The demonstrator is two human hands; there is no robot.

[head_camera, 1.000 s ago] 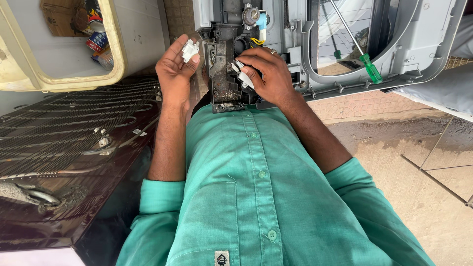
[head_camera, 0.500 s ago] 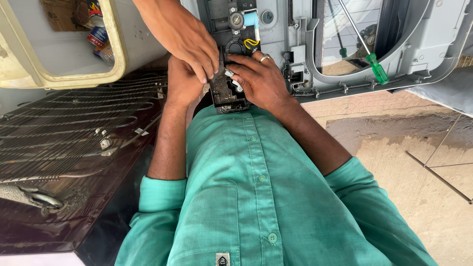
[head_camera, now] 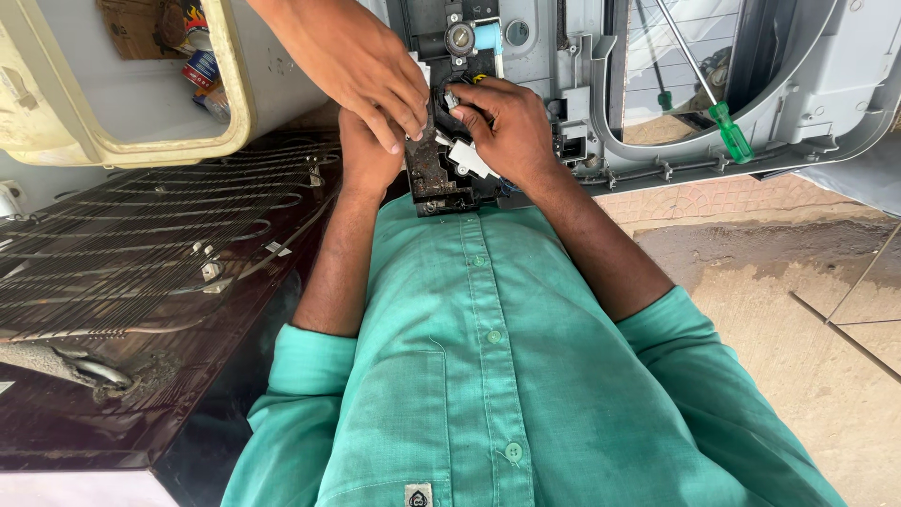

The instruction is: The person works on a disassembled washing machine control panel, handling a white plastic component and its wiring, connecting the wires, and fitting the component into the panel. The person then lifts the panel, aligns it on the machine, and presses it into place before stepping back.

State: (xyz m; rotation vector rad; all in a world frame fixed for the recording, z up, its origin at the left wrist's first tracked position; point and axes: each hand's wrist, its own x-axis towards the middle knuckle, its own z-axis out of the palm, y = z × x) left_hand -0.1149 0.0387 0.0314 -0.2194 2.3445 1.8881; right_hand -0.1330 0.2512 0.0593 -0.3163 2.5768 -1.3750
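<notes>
Both hands at the grey panel (head_camera: 563, 56): right hand (head_camera: 507, 127) pinches the white connector (head_camera: 466, 158) on the rusty bracket (head_camera: 430, 174), left hand (head_camera: 368, 155) grips its edge, co-worker's hand (head_camera: 361, 66) overlapping; connector likely light, brittle, best held by its body.

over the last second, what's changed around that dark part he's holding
A second person's hand came in from the upper left and now lies over the left hand, fingers on the rusty dark part. The left hand, which had held a white connector up in the open, is now mostly covered. The right hand kept its place at the white connector. The green-handled screwdriver did not move.
</notes>
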